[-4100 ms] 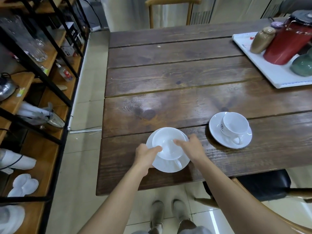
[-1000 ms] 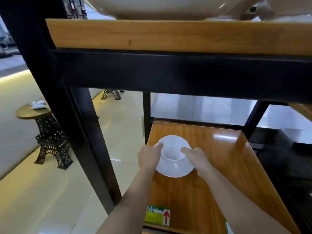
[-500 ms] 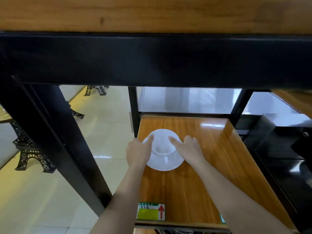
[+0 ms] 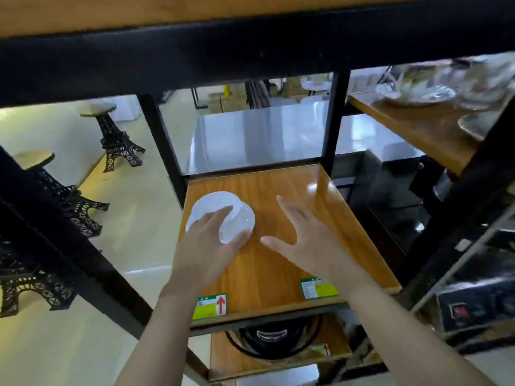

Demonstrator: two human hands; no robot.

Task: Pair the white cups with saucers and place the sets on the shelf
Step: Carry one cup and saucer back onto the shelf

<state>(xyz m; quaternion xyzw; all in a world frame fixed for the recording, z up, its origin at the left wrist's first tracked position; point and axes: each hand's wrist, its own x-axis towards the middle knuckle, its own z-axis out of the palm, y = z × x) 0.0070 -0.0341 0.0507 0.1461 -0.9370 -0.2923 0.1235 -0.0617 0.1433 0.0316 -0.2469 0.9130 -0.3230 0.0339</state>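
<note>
A white cup (image 4: 238,222) sits on a white saucer (image 4: 213,201) at the left side of the wooden shelf board (image 4: 281,271). My left hand (image 4: 207,246) lies over the set, fingers across the cup's rim and thumb against its near side. My right hand (image 4: 303,235) hovers over the bare middle of the board, a short way right of the cup, fingers spread and holding nothing. The cup's handle is hidden under my left hand.
A thick black beam (image 4: 250,57) of the shelf above crosses the top of the view. Black posts (image 4: 334,123) stand at the board's back corners. Label stickers (image 4: 210,306) mark the front edge. A black round appliance (image 4: 271,338) sits below; glass dishes (image 4: 418,84) on the right shelf.
My right hand has let go of the set and moved right, opening flat. The cup and saucer now sit further left on the board under my left hand alone.
</note>
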